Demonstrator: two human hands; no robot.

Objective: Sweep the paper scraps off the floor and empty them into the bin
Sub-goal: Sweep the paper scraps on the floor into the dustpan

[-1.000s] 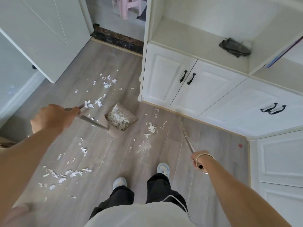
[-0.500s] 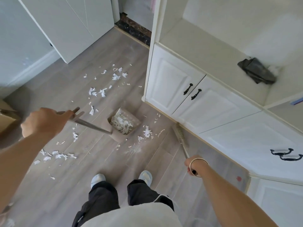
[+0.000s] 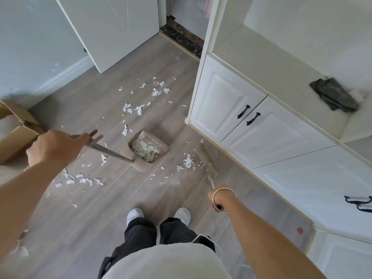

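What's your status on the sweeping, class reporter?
Left hand grips dustpan handle, right hand grips broom. Pan part-filled. Paper scraps litter floor. Nothing blocking.

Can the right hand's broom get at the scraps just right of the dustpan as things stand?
Probably yes. The broom head in the right hand sits right beside that scrap cluster, with bare floor between it and the open dustpan; nothing blocks the sweep.

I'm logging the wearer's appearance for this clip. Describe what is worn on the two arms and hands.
Both forearms are bare, with no sleeves, gloves or watch in view. The left hand shows no rings or bands on the parts that can be seen. The right hand is mostly hidden behind its wrist, which carries a thin, round, gold-coloured bangle sitting loosely around it. No markings are visible on either arm.
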